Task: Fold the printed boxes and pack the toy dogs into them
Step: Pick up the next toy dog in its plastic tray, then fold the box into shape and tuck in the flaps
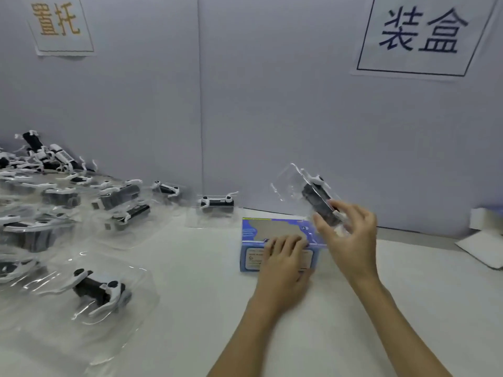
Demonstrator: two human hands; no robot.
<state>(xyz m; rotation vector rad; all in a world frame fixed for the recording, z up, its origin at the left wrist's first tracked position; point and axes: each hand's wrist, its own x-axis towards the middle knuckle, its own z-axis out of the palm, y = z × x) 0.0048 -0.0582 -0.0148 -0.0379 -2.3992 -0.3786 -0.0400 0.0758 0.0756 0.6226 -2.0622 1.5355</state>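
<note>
A blue printed box (275,229) stands folded on the white table, its open top facing up. My left hand (284,265) grips its near wall, fingers curled over the top edge. My right hand (351,238) holds a black and white toy dog in a clear plastic tray (317,195), tilted in the air above the box's right end. Several more toy dogs in clear trays (100,291) lie spread over the left side of the table.
A single toy dog in its tray (216,205) sits by the grey back wall, left of the box. White flat items (484,235) lie at the right edge. Two paper signs (424,36) hang on the wall.
</note>
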